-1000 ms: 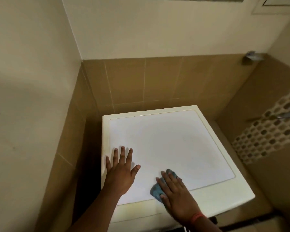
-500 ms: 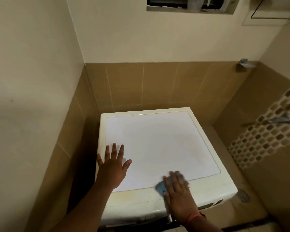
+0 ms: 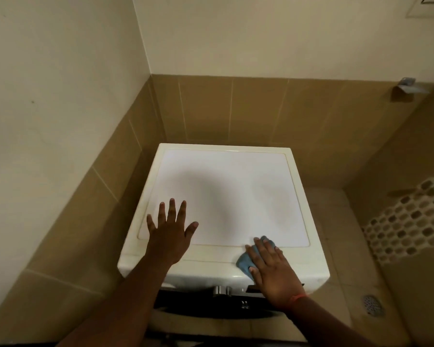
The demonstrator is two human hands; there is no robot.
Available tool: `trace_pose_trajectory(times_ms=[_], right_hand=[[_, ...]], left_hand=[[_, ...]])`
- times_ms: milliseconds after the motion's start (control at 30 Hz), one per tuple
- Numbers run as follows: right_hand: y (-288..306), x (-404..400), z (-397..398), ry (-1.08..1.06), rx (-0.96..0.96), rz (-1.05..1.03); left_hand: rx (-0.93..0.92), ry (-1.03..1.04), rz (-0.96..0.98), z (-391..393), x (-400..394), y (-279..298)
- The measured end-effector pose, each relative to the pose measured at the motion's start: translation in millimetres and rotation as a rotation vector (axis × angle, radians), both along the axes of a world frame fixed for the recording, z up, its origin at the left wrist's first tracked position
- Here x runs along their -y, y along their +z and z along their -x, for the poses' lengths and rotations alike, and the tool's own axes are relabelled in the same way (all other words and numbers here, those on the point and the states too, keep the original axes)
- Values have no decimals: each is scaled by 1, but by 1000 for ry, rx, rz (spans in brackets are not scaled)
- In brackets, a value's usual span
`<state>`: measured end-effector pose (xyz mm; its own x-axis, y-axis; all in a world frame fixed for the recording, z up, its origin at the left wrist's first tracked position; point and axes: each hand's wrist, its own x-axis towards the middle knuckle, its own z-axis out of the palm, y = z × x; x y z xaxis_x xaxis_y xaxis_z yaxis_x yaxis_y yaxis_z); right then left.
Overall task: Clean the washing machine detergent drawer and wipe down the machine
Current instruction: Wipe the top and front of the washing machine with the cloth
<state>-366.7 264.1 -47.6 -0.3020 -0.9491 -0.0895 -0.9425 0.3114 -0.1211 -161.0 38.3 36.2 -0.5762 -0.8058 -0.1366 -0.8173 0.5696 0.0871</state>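
Head view. Left hand (image 3: 169,234) flat, fingers spread wide, palm down on the near-left part of the washing machine (image 3: 236,196) top, holding nothing; same spot as half a second ago. Right hand (image 3: 268,269) laid with straight fingers over a blue cloth (image 3: 244,262), pressing it onto the cream front rim at the near right. Since a second ago, slid with the cloth off the white top panel toward the near edge; cloth now just past the panel's front border, partly hidden under the fingers. Thin orange band (image 3: 298,298) on the right wrist. Below the rim, dark control strip with a metal knob (image 3: 222,290) now in sight, hidden earlier. Detergent drawer not discernible. Floor drain (image 3: 372,305) near right on the tiled floor. Small metal wall bracket (image 3: 409,86) far right.
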Motion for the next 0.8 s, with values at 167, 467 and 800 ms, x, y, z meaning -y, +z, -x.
trace_pose_trajectory(times_ms=[167, 467, 800], right_hand=[[0, -28, 0, -152, 43, 38], [1, -75, 51, -218, 10, 53], [3, -53, 25, -526, 105, 47]], left_hand=[[43, 75, -39, -9, -41, -6], [91, 171, -59, -24, -84, -13], [105, 192, -63, -72, -86, -15]])
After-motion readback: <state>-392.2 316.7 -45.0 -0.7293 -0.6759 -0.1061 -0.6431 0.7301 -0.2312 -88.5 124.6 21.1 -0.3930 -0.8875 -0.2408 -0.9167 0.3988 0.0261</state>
